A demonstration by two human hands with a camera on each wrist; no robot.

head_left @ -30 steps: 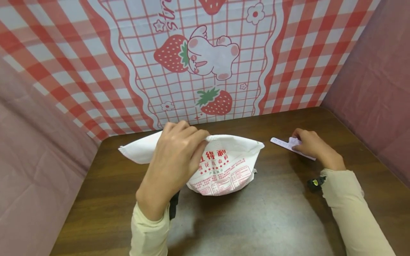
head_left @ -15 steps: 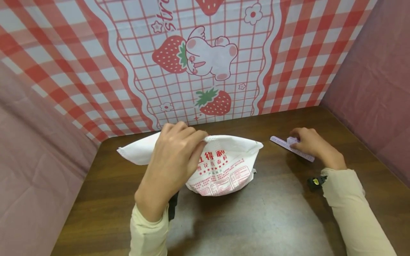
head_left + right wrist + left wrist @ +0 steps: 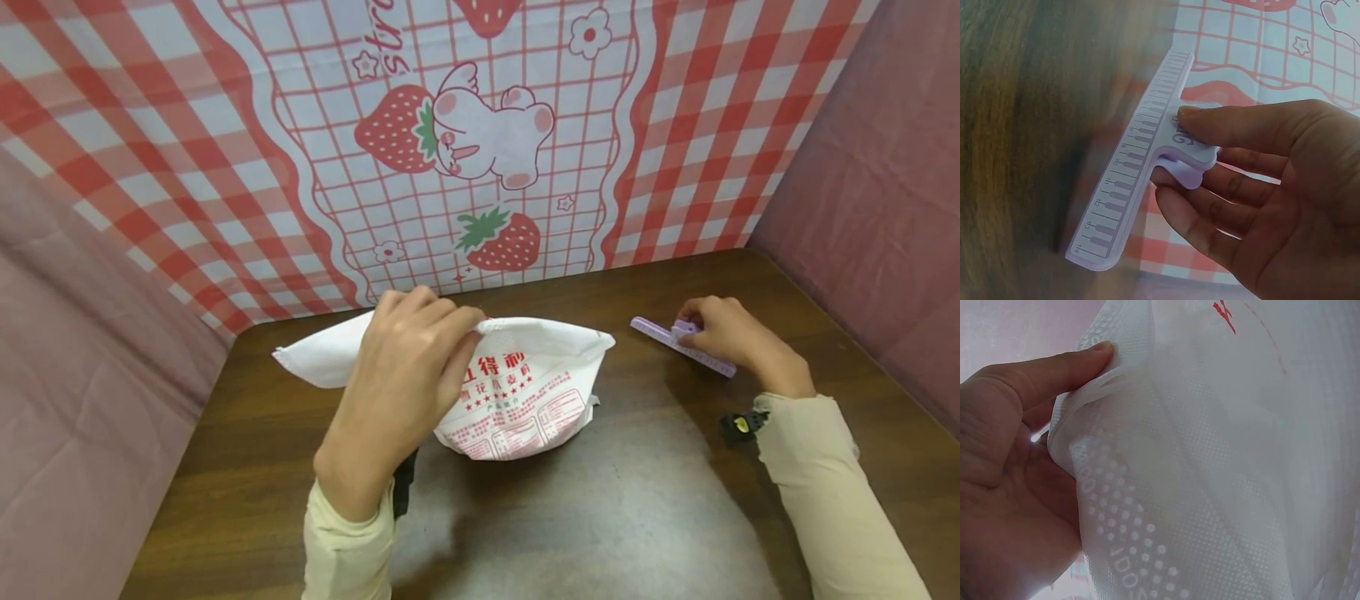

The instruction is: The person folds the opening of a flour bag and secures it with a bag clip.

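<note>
A white flour bag [image 3: 517,400] with red print stands on the table in the head view. My left hand [image 3: 408,375] grips its top edge, thumb on the near side; the left wrist view shows the thumb pressing the folded white rim [image 3: 1132,347]. To the right, my right hand [image 3: 735,337] pinches the handle of a long lilac clip [image 3: 701,357]. In the right wrist view the clip [image 3: 1125,169] carries a piano-key pattern and ruler numbers, with the thumb on one handle plate and fingers behind the other. Its long jaw looks closed.
The brown wooden table [image 3: 600,517] spreads beneath both hands. Behind it hangs a red-and-white checked cloth [image 3: 705,150] with strawberry prints, and pinkish curtains [image 3: 862,208] enclose the sides. A dark wrist camera [image 3: 742,427] sits at the right cuff.
The clip has tilted slightly in my right hand, its patterned face showing more, and the hand has shifted very little. My left hand keeps its grip on the bag's top.
</note>
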